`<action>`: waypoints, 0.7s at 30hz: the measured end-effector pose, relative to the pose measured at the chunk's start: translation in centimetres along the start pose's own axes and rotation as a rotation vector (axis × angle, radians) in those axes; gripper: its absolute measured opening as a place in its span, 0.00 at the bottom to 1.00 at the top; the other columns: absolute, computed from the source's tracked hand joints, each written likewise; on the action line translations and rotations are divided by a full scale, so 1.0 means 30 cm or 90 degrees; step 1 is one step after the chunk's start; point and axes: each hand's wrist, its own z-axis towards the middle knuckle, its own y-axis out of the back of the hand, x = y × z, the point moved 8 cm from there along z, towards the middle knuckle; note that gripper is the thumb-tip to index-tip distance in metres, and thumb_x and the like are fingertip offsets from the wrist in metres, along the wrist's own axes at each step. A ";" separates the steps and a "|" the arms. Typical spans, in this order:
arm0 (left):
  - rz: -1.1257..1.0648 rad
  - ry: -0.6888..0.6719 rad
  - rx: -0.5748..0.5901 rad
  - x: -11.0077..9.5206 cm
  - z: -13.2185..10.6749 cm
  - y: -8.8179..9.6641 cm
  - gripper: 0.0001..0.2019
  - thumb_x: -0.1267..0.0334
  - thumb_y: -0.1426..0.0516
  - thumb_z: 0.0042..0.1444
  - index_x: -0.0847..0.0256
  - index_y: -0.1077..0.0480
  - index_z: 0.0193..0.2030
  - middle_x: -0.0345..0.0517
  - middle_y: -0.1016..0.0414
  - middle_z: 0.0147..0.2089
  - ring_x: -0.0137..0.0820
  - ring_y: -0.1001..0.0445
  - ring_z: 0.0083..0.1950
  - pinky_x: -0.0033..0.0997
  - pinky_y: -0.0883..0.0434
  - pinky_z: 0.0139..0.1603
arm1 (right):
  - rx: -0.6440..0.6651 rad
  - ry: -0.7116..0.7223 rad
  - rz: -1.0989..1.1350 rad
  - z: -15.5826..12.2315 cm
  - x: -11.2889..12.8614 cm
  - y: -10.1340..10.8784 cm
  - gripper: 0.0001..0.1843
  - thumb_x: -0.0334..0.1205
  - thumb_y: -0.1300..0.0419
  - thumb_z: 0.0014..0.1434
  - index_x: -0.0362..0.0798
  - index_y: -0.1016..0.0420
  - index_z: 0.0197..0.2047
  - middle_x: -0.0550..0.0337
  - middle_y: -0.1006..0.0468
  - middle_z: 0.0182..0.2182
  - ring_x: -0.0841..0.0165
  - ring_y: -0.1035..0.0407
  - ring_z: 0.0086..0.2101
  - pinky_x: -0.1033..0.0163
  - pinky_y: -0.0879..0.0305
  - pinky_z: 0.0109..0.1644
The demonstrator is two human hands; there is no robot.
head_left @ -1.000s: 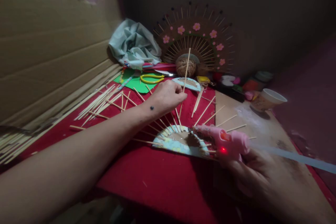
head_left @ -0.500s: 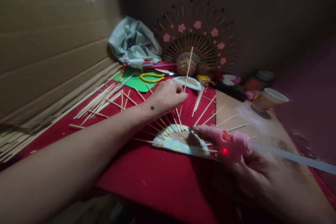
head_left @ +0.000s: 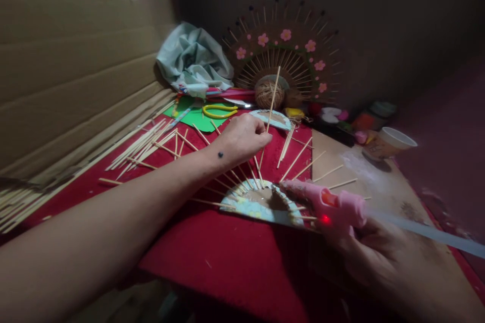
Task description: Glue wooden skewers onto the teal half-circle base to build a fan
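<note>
Between the pinched fingers of my left hand [head_left: 248,133] a thin wooden stick [head_left: 273,98] stands nearly upright, its lower end close to the curved rim of a half-round cardboard piece [head_left: 261,212]. That piece has a pale blue patterned border, and several sticks fan out from its arc. My right hand [head_left: 373,247] grips a pink glue gun [head_left: 329,202] with a lit red light and a long translucent glue stick out of its back. The nozzle is at the right part of the arc, near the base of a stick.
Loose sticks [head_left: 140,144] lie at the left beside a cardboard wall [head_left: 76,60]. Behind are yellow-handled scissors [head_left: 220,111] on green paper, a twine ball [head_left: 269,95], a crumpled cloth [head_left: 195,58] and a flowered stick fan [head_left: 284,35]. A paper cup [head_left: 396,141] stands at right.
The glue gun has shifted very slightly to the right. My left hand with the stick stays almost still.
</note>
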 end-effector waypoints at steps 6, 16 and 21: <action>-0.008 -0.004 -0.002 0.001 0.001 -0.001 0.13 0.68 0.45 0.46 0.61 0.41 0.14 0.34 0.46 0.15 0.23 0.47 0.21 0.30 0.48 0.27 | 0.075 -0.041 0.041 -0.009 -0.013 -0.023 0.20 0.46 0.49 0.63 0.62 0.28 0.56 0.66 0.18 0.42 0.65 0.22 0.34 0.68 0.25 0.33; 0.001 -0.008 0.001 0.003 0.002 -0.004 0.13 0.68 0.45 0.47 0.61 0.41 0.14 0.33 0.46 0.15 0.24 0.46 0.21 0.30 0.47 0.27 | 0.024 -0.022 0.005 -0.011 -0.008 -0.005 0.21 0.48 0.52 0.64 0.63 0.28 0.56 0.64 0.18 0.42 0.63 0.22 0.35 0.66 0.24 0.36; -0.009 -0.008 0.001 0.000 -0.001 -0.001 0.13 0.69 0.45 0.47 0.60 0.41 0.15 0.34 0.46 0.15 0.25 0.45 0.22 0.30 0.47 0.27 | 0.081 -0.046 -0.015 -0.017 -0.024 -0.016 0.20 0.49 0.49 0.62 0.65 0.29 0.56 0.67 0.18 0.40 0.62 0.22 0.33 0.68 0.26 0.26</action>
